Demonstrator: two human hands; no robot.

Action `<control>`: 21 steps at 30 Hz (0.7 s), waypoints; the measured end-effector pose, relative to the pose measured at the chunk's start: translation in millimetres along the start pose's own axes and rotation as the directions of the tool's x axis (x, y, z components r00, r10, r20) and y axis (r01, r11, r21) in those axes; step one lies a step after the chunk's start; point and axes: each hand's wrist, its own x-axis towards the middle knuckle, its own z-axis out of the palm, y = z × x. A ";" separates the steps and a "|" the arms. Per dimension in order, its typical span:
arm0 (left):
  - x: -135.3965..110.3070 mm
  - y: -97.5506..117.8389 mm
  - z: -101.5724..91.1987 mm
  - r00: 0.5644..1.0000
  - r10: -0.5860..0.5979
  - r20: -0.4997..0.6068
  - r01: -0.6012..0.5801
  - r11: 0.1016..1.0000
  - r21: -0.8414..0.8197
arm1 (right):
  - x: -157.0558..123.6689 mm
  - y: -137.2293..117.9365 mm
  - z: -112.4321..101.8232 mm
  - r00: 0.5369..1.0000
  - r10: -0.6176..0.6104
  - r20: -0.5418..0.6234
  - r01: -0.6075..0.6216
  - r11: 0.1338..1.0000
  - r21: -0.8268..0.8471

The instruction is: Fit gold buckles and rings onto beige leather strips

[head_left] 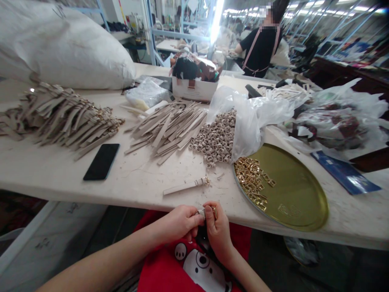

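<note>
Head view. Hands together in front of the red apron (pixel 161 269), just off the near edge of the table (pixel 133 184). Left hand (pixel 184 222) pinches a pale strap (pixel 200 212), thumb on top; only a short bit shows between the hands. Right hand (pixel 219 231) closed beside it, thumb and fingers on a gold buckle (pixel 215 213). Whether buckle and strap are joined: cannot tell, fingers cover it.

Just beyond the hands, one buckled strap (pixel 184 187) lies flat, buckle end to the right. Farther out, a heap of loose strips (pixel 170 127); right of it, small loops (pixel 217 138) spilling from a plastic bag (pixel 252 117). Right of the hands, a round tray (pixel 298 186) with loose gold buckles (pixel 249 178) along its left side. Left of the hands, a phone (pixel 101 162); beyond it, a pile of buckled straps (pixel 67 117). Well beyond, a person (pixel 261 50) in dark clothing, back turned.
</note>
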 end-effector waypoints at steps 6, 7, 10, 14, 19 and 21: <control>4.4 -0.3 -14.0 0.993 0.061 -0.099 -0.028 0.951 0.307 | 7.9 -1.4 -0.7 1.000 0.010 -0.008 -0.010 0.999 0.050; 6.3 -1.3 -15.5 0.991 0.070 -0.114 -0.028 0.943 0.331 | 9.3 -1.1 0.3 1.000 0.013 -0.012 -0.013 0.999 0.043; 15.2 -6.3 -14.8 0.986 0.069 -0.149 -0.014 0.939 0.345 | 12.1 1.7 3.9 0.999 0.032 -0.020 -0.032 0.999 0.019; 24.6 -8.3 -12.4 0.989 0.022 -0.145 0.011 0.974 0.226 | 17.4 5.9 2.1 0.997 0.079 0.008 -0.079 0.996 0.034; 17.1 5.1 -25.7 1.000 -0.023 0.002 0.023 1.000 0.008 | 32.7 5.5 -15.6 0.962 0.074 0.263 -0.097 0.993 0.074; 12.2 9.7 -31.3 0.997 -0.044 0.064 0.054 0.987 -0.151 | 37.9 2.7 -23.7 0.951 0.007 0.309 -0.033 0.996 0.079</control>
